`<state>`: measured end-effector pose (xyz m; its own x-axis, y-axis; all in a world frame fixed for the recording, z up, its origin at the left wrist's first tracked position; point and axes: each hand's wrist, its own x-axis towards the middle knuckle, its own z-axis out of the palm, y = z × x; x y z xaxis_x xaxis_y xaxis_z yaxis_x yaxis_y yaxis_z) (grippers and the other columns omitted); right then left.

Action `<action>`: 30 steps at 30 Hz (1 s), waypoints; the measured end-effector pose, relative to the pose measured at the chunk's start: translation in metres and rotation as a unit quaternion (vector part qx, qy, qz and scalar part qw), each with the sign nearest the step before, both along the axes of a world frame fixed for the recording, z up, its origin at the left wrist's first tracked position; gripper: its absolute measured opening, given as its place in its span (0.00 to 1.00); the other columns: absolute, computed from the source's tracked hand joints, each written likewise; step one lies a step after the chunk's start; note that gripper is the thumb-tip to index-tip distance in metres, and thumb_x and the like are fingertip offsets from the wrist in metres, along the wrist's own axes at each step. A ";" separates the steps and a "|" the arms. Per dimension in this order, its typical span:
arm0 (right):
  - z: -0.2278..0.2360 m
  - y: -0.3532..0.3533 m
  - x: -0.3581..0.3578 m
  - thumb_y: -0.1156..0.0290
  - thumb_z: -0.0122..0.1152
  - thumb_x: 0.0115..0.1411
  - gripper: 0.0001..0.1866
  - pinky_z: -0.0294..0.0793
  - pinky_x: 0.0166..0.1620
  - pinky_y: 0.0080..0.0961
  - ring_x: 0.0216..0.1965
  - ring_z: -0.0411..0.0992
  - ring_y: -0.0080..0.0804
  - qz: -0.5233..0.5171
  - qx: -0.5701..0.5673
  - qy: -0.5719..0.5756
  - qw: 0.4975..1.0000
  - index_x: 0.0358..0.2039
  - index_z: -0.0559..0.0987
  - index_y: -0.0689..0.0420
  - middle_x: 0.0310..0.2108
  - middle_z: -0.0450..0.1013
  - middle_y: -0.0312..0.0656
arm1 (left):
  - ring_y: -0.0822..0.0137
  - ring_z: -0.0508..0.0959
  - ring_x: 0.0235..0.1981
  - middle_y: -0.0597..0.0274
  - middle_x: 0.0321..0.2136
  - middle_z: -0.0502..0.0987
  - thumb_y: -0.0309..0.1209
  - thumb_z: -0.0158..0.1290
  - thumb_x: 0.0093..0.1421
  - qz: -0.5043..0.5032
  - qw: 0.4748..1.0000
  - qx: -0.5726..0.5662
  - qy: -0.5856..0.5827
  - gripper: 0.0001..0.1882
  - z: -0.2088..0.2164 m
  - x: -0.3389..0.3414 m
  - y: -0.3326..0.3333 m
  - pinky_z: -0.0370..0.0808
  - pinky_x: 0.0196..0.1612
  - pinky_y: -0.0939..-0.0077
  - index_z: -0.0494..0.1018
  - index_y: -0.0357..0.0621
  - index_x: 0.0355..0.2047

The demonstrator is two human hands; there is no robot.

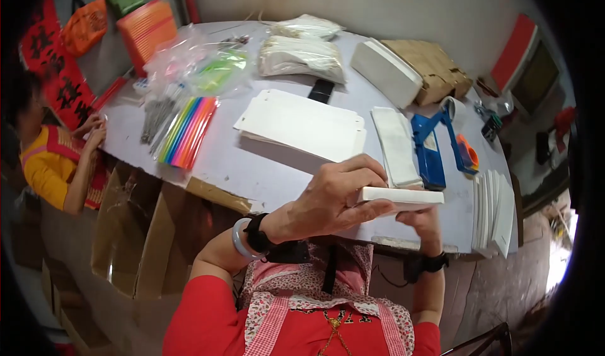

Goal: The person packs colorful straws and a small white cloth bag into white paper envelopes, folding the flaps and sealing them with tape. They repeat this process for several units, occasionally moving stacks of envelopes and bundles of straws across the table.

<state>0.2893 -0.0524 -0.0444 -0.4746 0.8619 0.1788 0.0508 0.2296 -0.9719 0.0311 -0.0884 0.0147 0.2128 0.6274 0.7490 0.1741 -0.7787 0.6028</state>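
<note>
A slim white box point(403, 196) is held edge-on above the table's near edge, in front of my chest. My left hand point(346, 191) grips its left end, thumb below and fingers over the top. Under its right part is my right hand point(419, 222), closed on the box, with some of its fingers hidden behind it. Just beyond lies a stack of folded white pieces point(392, 143). Farther left is a pile of flat white card blanks point(302, 124). A blue tape dispenser point(430, 154) stands to the right of the folded pieces.
Several slim white boxes point(490, 214) stand at the right edge. Colourful pens point(189, 132) lie left, near clear plastic bags point(220, 69). Wrapped white bundles point(299, 56), a white box point(386, 72) and a brown carton point(428, 69) are at the back. Another person point(57, 160) works at far left.
</note>
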 end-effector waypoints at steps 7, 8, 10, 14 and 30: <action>0.027 -0.042 -0.078 0.73 0.63 0.51 0.23 0.71 0.52 0.35 0.51 0.72 0.45 -0.030 0.463 -0.148 0.873 0.49 0.73 0.61 0.48 0.73 0.50 | 0.68 0.75 0.43 0.56 0.40 0.77 0.43 0.56 0.61 0.007 0.962 -0.157 -0.225 0.20 -0.031 -0.105 0.016 0.71 0.44 0.75 0.75 0.37 0.40; 0.019 -0.045 -0.092 0.73 0.63 0.51 0.23 0.71 0.52 0.35 0.51 0.72 0.45 -0.027 0.463 -0.144 0.874 0.49 0.73 0.61 0.48 0.73 0.50 | 0.68 0.75 0.42 0.57 0.40 0.77 0.43 0.56 0.61 0.118 0.963 -0.176 -0.165 0.19 -0.043 -0.132 0.021 0.71 0.44 0.76 0.75 0.37 0.40; -0.016 -0.047 -0.117 0.65 0.63 0.52 0.28 0.62 0.59 0.45 0.59 0.63 0.49 0.106 0.514 -0.318 0.789 0.53 0.70 0.58 0.56 0.67 0.48 | 0.66 0.76 0.42 0.56 0.40 0.77 0.42 0.57 0.59 0.315 0.930 -0.187 -0.016 0.19 -0.072 -0.195 0.034 0.71 0.45 0.74 0.76 0.38 0.40; -0.087 -0.046 -0.150 0.58 0.62 0.54 0.30 0.54 0.63 0.50 0.65 0.53 0.45 0.220 0.437 -0.428 0.760 0.56 0.67 0.54 0.64 0.58 0.44 | 0.49 0.76 0.42 0.48 0.43 0.75 0.43 0.61 0.52 0.611 0.723 -0.172 0.272 0.23 -0.125 -0.321 0.020 0.73 0.44 0.57 0.74 0.43 0.44; -0.065 -0.002 -0.121 0.63 0.61 0.59 0.32 0.63 0.60 0.40 0.61 0.61 0.44 0.104 0.244 -0.159 0.951 0.61 0.62 0.57 0.61 0.61 0.47 | 0.72 0.76 0.36 0.66 0.39 0.75 0.32 0.55 0.60 0.258 0.846 -0.409 -0.222 0.18 -0.097 -0.329 0.008 0.73 0.38 0.78 0.68 0.42 0.49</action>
